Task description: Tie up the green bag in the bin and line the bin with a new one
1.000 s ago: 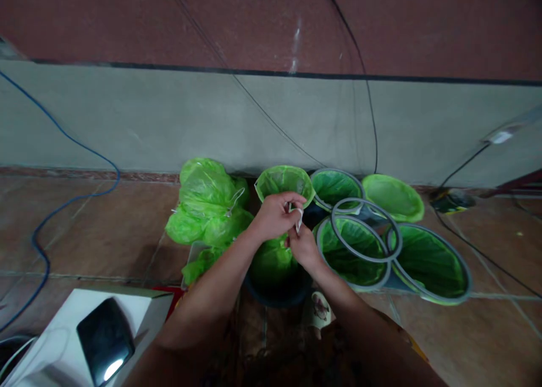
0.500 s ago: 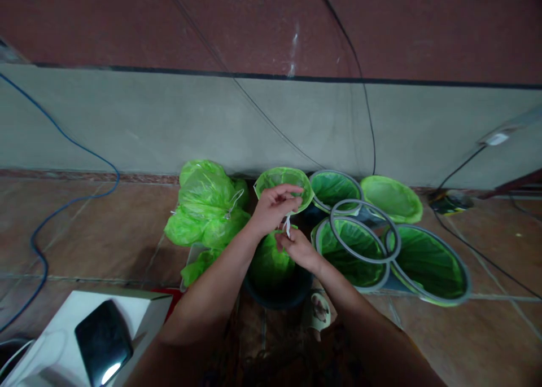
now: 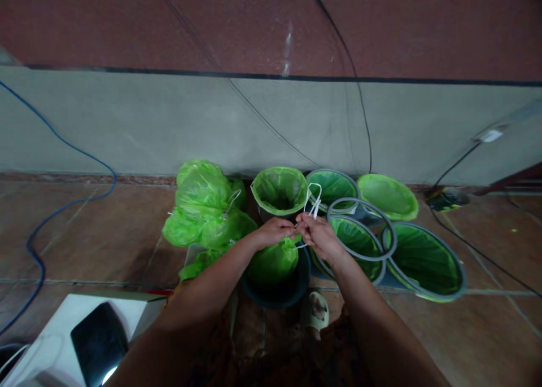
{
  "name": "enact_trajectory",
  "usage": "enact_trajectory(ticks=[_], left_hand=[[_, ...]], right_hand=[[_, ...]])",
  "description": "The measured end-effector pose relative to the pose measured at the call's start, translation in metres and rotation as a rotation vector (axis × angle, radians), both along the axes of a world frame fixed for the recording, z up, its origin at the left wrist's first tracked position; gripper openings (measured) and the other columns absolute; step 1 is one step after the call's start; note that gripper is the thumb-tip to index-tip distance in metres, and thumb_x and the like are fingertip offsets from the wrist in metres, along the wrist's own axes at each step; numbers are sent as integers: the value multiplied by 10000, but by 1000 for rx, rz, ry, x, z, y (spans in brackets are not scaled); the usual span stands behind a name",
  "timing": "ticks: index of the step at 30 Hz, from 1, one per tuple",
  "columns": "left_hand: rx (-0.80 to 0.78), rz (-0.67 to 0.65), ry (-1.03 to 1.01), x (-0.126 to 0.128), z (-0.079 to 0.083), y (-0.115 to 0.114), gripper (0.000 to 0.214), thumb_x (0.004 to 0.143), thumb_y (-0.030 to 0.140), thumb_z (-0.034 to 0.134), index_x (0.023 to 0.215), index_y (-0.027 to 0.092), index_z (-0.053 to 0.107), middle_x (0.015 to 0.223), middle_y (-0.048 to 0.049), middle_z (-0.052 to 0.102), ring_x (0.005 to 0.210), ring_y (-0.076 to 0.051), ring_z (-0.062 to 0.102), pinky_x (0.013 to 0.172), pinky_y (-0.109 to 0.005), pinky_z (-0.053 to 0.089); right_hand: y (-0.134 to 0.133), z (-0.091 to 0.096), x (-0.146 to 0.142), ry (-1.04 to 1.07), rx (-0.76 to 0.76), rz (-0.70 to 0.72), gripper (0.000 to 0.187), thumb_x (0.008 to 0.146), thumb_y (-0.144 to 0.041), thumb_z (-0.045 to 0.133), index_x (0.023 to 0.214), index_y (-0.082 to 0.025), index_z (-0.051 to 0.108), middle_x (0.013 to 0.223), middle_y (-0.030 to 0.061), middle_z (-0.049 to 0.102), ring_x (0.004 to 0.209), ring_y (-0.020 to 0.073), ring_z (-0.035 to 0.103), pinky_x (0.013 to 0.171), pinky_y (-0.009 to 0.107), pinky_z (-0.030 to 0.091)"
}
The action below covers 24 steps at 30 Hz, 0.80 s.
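Brown floor tiles [image 3: 84, 234] run from where the person crouches to a grey wall [image 3: 127, 127]. Nearest, at the lower left, lies a white box with a dark glossy panel [image 3: 97, 333], and a small printed cup [image 3: 317, 311] sits between the forearms. Just past it stands a dark round bin [image 3: 279, 294] with a bright green plastic bag [image 3: 273, 260] bunched up inside it, its mouth gathered. Above the bag the left hand [image 3: 275, 232] and right hand [image 3: 319, 237] meet, fingers pinched narrowly on a white drawstring [image 3: 314, 203] whose loops stick up from the right hand. As I judge it, this bag is closed but its knot is not finished.

Further left, a heap of tied green bags [image 3: 203, 209] looks done. Behind and to the right, five bins with open green liners [image 3: 423, 260] show no tying yet, and a loose grey ring [image 3: 359, 200] rests across two of them. Black cables [image 3: 364, 116] hang down the wall.
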<state>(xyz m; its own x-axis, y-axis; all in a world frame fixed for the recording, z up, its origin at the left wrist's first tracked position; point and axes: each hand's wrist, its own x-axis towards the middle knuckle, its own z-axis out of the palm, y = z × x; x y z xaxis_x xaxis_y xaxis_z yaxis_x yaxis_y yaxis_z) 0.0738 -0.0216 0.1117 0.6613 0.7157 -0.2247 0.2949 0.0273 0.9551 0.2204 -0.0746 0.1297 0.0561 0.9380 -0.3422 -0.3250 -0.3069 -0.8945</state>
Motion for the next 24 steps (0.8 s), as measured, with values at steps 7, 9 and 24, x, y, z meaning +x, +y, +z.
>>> enact_trajectory(ticks=[7,9,24], left_hand=[[-141,166,-33,7,-10,-4,189,786,227,521,730,117,664,707,-52,659,636,-109,559,626,-228,413],[-157,206,-10,12,-14,-9,196,787,237,520,719,120,662,646,-41,629,589,-107,540,592,-230,402],[-8,-172,59,13,-7,-20,185,764,245,578,686,134,702,596,-6,624,582,-114,542,601,-230,393]], right_hand=[[7,-3,3,-43,-1,-318,439,754,-554,610,1020,-221,502,547,-69,550,329,43,253,321,189,152],[8,-1,-1,-31,54,-384,454,772,-562,579,1069,-234,482,574,-66,575,333,45,254,326,190,179],[5,-18,-4,-75,3,-124,465,815,-585,537,1046,-184,579,748,30,678,585,128,586,534,243,475]])
